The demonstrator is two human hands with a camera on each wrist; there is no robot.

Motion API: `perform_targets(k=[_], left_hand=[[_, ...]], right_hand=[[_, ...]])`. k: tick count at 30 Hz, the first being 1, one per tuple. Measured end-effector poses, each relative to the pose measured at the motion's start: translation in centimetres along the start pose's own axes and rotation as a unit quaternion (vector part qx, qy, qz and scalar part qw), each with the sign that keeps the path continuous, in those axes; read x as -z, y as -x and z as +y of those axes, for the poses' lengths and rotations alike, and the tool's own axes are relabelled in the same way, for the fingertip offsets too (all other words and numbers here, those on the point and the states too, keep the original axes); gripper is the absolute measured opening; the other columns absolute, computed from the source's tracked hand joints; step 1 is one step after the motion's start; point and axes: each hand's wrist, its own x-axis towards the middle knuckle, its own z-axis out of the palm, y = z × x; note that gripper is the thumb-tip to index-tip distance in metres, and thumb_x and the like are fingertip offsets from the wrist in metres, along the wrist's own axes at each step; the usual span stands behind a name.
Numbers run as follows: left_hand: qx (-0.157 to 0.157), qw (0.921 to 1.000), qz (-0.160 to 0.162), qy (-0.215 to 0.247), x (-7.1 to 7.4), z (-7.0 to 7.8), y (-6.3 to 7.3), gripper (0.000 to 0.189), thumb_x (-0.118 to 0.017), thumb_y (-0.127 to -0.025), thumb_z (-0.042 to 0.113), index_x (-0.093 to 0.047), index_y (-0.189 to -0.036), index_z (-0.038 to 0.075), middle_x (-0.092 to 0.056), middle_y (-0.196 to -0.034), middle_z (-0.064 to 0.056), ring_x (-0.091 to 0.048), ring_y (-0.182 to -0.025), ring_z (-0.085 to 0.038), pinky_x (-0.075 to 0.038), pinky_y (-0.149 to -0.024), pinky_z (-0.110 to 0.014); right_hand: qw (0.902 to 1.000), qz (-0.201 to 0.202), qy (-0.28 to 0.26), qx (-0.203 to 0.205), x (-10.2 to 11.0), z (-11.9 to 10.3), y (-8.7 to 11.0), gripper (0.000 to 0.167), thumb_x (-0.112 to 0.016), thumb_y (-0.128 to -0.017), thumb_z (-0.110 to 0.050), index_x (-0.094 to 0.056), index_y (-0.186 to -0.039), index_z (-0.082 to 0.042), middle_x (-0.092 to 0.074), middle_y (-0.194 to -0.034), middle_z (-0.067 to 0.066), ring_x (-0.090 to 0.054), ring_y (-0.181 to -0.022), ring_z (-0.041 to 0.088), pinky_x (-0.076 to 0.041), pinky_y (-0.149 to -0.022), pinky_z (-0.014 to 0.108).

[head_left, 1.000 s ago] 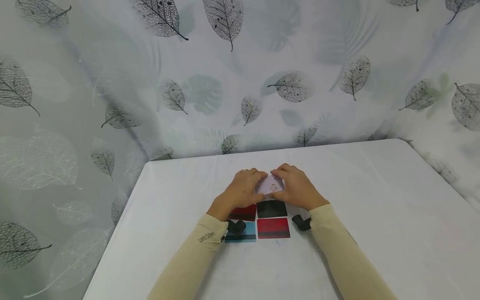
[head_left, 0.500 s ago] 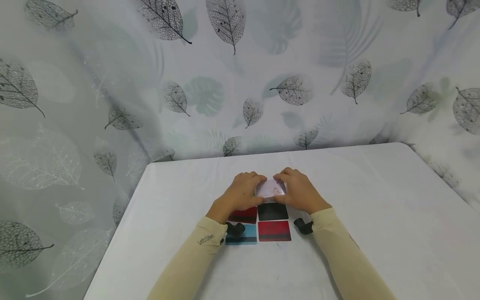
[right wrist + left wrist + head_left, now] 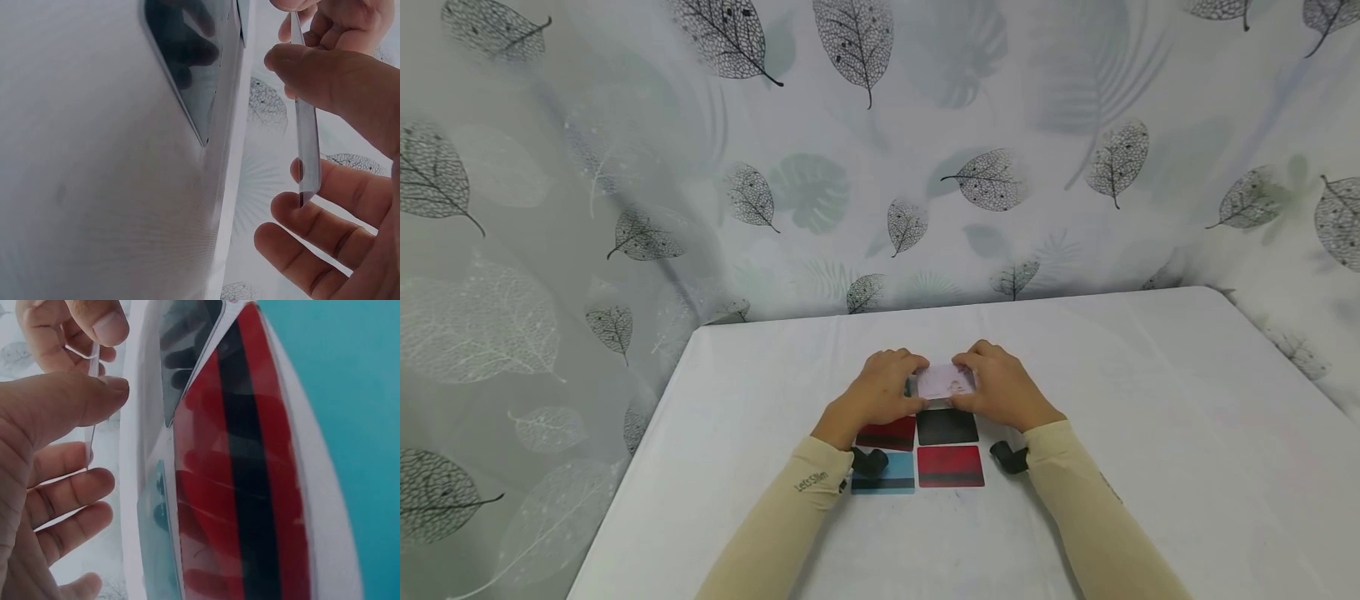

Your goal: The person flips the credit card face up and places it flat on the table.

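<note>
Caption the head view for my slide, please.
Left hand and right hand hold a pale card beyond a black card on a table.

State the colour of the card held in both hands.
The held card is pale pinkish-lilac with a small darker print; best seen in the head view.

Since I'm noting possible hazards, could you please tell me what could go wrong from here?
The pale card, held near its edges by the left hand and right hand, might slip. If dropped, it could land across the black card lying close by, perhaps knocking it askew.
</note>
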Motion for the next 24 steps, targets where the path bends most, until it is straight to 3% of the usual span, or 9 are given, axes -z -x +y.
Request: perform_targets(k=[8, 24], left_hand=[[0.008, 0.9999, -0.003, -0.012, -0.44, 0.11, -0.34, 0.056, -0.078, -0.091, 0.037, -0.062, -0.14, 0.014, -0.064, -0.13, -0.004, -0.058, -0.121, -0.024, -0.043, -0.112, -0.047], [0.025, 0.9994, -0.017, -0.018, -0.74, 0.09, -0.54, 0.057, -0.078, -0.091, 0.042, -0.062, -0.14, 0.015, -0.061, -0.137, -0.005, -0.055, -0.128, -0.025, -0.041, -0.114, -0.049]], right_hand=[[0.9997, -0.015, 0.005, -0.018, -0.03, 0.01, 0.09, 0.061, -0.091, -0.078, -0.031, -0.072, -0.126, 0.0, -0.065, -0.116, 0.015, -0.06, -0.094, 0.027, -0.054, -0.079, 0.045], [0.9985, -0.038, 0.021, -0.035, -0.08, -0.15, 0.11, 0.06, -0.09, -0.079, -0.03, -0.071, -0.129, -0.001, -0.066, -0.121, 0.016, -0.063, -0.102, 0.032, -0.054, -0.089, 0.052]])
